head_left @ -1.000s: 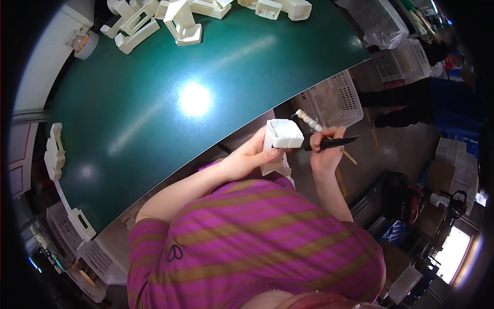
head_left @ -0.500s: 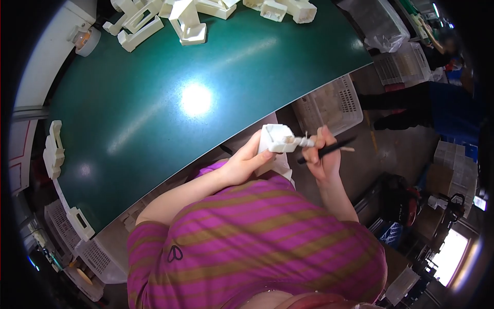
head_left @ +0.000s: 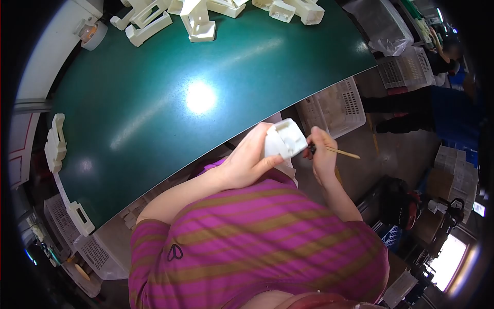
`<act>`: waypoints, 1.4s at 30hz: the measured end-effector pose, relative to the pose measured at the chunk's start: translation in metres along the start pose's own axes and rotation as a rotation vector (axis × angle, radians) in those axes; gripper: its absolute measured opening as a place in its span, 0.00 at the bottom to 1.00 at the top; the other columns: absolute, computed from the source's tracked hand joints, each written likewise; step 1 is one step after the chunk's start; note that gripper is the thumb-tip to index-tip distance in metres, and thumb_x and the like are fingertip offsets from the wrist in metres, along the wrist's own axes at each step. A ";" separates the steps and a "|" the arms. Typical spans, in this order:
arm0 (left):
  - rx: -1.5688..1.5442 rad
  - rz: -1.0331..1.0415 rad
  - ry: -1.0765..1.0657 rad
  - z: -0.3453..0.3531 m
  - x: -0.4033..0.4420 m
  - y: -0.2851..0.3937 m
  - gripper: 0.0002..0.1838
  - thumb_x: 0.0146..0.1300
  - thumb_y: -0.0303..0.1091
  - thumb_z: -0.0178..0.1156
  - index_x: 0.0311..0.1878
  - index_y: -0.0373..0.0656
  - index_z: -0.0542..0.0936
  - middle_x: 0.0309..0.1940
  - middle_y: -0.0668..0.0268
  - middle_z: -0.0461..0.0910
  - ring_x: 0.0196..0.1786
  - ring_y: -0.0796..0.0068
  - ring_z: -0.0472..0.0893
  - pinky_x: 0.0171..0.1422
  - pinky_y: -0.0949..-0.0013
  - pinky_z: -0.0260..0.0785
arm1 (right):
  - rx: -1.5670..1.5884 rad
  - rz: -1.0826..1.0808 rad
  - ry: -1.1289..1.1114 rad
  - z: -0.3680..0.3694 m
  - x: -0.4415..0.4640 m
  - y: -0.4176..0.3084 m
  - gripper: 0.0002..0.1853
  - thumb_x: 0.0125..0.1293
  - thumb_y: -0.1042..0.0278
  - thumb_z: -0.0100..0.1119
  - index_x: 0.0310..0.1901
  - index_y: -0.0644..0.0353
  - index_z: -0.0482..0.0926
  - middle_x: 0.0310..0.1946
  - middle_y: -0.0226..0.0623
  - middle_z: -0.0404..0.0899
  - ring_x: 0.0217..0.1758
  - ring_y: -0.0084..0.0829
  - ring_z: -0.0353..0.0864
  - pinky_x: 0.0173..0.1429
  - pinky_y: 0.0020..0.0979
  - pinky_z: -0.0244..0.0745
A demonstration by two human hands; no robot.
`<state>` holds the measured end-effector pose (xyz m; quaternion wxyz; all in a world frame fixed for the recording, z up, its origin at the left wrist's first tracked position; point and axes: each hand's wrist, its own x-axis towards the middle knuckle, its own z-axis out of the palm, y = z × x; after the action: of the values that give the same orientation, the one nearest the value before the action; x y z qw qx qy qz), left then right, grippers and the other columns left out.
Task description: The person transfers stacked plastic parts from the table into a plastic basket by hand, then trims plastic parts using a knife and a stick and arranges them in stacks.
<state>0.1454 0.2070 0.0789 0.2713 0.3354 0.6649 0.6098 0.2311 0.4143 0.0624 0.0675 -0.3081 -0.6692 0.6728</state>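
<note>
My left hand (head_left: 249,159) is closed around a white, box-shaped plastic part (head_left: 289,138), held just off the table's near edge. Its hollow, open face is turned up and to the right. Close beside that face, my right hand (head_left: 323,149) grips a thin wooden stick (head_left: 345,152) whose light end sticks out to the right. A small dark piece (head_left: 312,148) shows at the fingertips on the side facing the part. The fingers hide the rest, so I cannot tell whether it touches the part.
Several white plastic parts (head_left: 198,23) lie along the far edge of the green table (head_left: 154,82). More white pieces (head_left: 56,141) line its left edge. A white crate (head_left: 352,105) stands on the floor beyond the right edge. Another person in dark trousers (head_left: 401,98) is at the right.
The white part has turned in my left hand, its hollow face swinging rightward. The long black tool and blurred white bit at my right hand no longer show; more of the wooden stick does.
</note>
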 end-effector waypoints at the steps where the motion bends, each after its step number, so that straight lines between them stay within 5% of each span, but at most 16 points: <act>1: 0.000 0.005 0.013 0.001 0.000 -0.001 0.27 0.65 0.37 0.62 0.62 0.34 0.63 0.53 0.47 0.70 0.60 0.49 0.71 0.65 0.55 0.63 | 0.138 -0.151 0.028 -0.005 0.004 -0.001 0.21 0.77 0.56 0.47 0.27 0.61 0.72 0.20 0.31 0.72 0.18 0.20 0.71 0.21 0.20 0.60; 4: 0.108 -0.110 0.108 0.011 0.001 -0.011 0.25 0.67 0.39 0.60 0.59 0.35 0.64 0.51 0.47 0.71 0.58 0.51 0.72 0.63 0.56 0.64 | 0.460 -0.469 -0.070 0.006 -0.026 -0.029 0.18 0.78 0.62 0.41 0.30 0.62 0.69 0.21 0.34 0.69 0.19 0.24 0.70 0.21 0.22 0.60; 5: 0.110 -0.109 0.106 0.014 0.000 -0.012 0.25 0.67 0.39 0.60 0.59 0.35 0.64 0.51 0.47 0.71 0.58 0.51 0.72 0.63 0.56 0.64 | 0.221 -0.597 -0.178 0.005 -0.031 -0.023 0.18 0.79 0.64 0.40 0.30 0.62 0.69 0.21 0.36 0.70 0.19 0.25 0.71 0.21 0.22 0.61; 8: -0.064 -0.101 0.199 0.018 0.000 -0.013 0.25 0.69 0.40 0.59 0.60 0.35 0.63 0.51 0.47 0.71 0.58 0.51 0.73 0.62 0.57 0.64 | 0.288 -0.536 -0.229 0.010 -0.033 -0.019 0.17 0.78 0.64 0.42 0.29 0.62 0.69 0.20 0.37 0.71 0.18 0.25 0.71 0.21 0.23 0.60; 14: -0.176 -0.045 0.215 0.017 -0.003 -0.019 0.24 0.73 0.45 0.53 0.62 0.37 0.63 0.58 0.51 0.72 0.60 0.57 0.74 0.63 0.60 0.66 | 0.546 -0.254 0.037 0.009 -0.003 -0.021 0.19 0.78 0.62 0.43 0.26 0.58 0.66 0.19 0.34 0.68 0.17 0.25 0.69 0.21 0.23 0.59; 16: -0.993 -0.097 0.034 0.003 0.005 -0.005 0.24 0.74 0.46 0.49 0.63 0.39 0.63 0.62 0.52 0.70 0.62 0.58 0.74 0.64 0.58 0.67 | 0.673 -0.293 -0.031 0.003 0.006 -0.022 0.19 0.79 0.60 0.42 0.27 0.57 0.66 0.21 0.33 0.67 0.17 0.25 0.68 0.23 0.23 0.60; 19: -1.262 -0.125 0.100 -0.017 0.011 -0.001 0.32 0.71 0.48 0.47 0.70 0.35 0.61 0.66 0.48 0.68 0.66 0.51 0.72 0.69 0.49 0.65 | 0.662 -0.297 -0.098 0.013 -0.001 -0.025 0.20 0.79 0.57 0.42 0.28 0.58 0.66 0.22 0.33 0.67 0.17 0.25 0.68 0.23 0.24 0.61; 20: -1.384 -0.040 0.007 -0.025 0.007 -0.016 0.28 0.70 0.45 0.46 0.67 0.35 0.64 0.63 0.51 0.71 0.65 0.52 0.72 0.71 0.47 0.63 | 0.623 -0.302 -0.115 0.018 -0.004 -0.025 0.21 0.79 0.56 0.41 0.28 0.58 0.67 0.22 0.33 0.67 0.17 0.25 0.69 0.23 0.24 0.62; 23: -1.627 -0.008 0.204 -0.028 0.007 -0.031 0.16 0.71 0.40 0.44 0.53 0.42 0.73 0.34 0.63 0.74 0.44 0.62 0.75 0.66 0.54 0.66 | 0.537 -0.367 -0.329 0.029 -0.005 -0.015 0.21 0.79 0.56 0.41 0.29 0.60 0.68 0.20 0.36 0.68 0.18 0.26 0.72 0.21 0.23 0.61; 24: -1.622 -0.089 0.307 -0.030 0.008 -0.021 0.13 0.71 0.40 0.44 0.48 0.44 0.74 0.27 0.67 0.71 0.38 0.66 0.73 0.60 0.58 0.67 | 0.537 -0.392 -0.347 0.037 -0.007 -0.013 0.21 0.79 0.55 0.41 0.29 0.60 0.69 0.19 0.37 0.69 0.18 0.26 0.72 0.20 0.22 0.61; 28: -1.567 0.082 0.262 -0.029 0.007 -0.032 0.15 0.72 0.42 0.44 0.49 0.44 0.76 0.25 0.68 0.70 0.37 0.68 0.73 0.58 0.60 0.66 | 0.419 -0.466 -0.539 0.051 -0.011 -0.012 0.22 0.78 0.52 0.42 0.30 0.61 0.70 0.20 0.44 0.75 0.20 0.25 0.72 0.25 0.22 0.65; 37: -1.394 0.258 0.273 -0.044 0.000 -0.035 0.18 0.73 0.47 0.43 0.49 0.44 0.76 0.25 0.68 0.70 0.35 0.71 0.73 0.55 0.64 0.65 | 0.357 -0.484 -0.595 0.079 -0.025 -0.015 0.21 0.78 0.55 0.43 0.32 0.63 0.73 0.24 0.48 0.78 0.23 0.26 0.75 0.28 0.23 0.68; 40: -1.344 0.299 0.366 -0.046 -0.004 -0.043 0.20 0.71 0.48 0.44 0.47 0.42 0.76 0.23 0.67 0.70 0.31 0.70 0.73 0.51 0.64 0.65 | 0.294 -0.408 -0.607 0.091 -0.027 -0.022 0.21 0.79 0.55 0.43 0.31 0.61 0.72 0.21 0.43 0.75 0.21 0.26 0.74 0.27 0.24 0.68; 42: -1.331 0.358 0.421 -0.050 -0.009 -0.038 0.20 0.69 0.49 0.47 0.45 0.40 0.75 0.23 0.66 0.71 0.28 0.70 0.72 0.49 0.64 0.66 | 0.626 0.103 -0.673 0.102 -0.024 -0.020 0.21 0.79 0.55 0.40 0.28 0.58 0.69 0.20 0.38 0.72 0.17 0.26 0.70 0.25 0.25 0.65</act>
<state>0.1079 0.1671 0.0458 0.1802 0.0781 0.1255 0.9725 0.1924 0.3168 0.0807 -0.0975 -0.0703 -0.4024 0.9075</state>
